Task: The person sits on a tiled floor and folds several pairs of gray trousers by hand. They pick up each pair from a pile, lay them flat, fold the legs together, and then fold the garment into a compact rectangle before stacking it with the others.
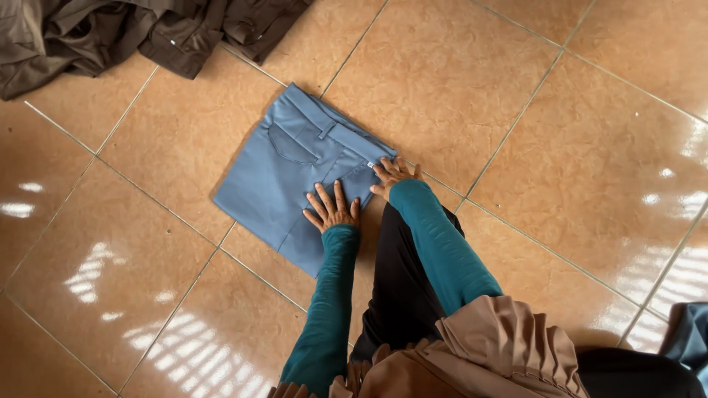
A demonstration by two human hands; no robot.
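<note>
folded blue trousers (295, 177) lie flat on the tan tiled floor (553, 133), straight ahead of the person. the left hand (332, 210) presses flat on the lower right part of the fold, fingers spread, gripping nothing. the right hand (392, 175) rests open on the right edge near the waistband. a heap of dark brown clothes (110, 33) lies well apart at upper left.

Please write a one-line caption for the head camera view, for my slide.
Both hands, left and right, press flat on folded blue trousers on a tiled floor, dark clothes heaped nearby.
</note>
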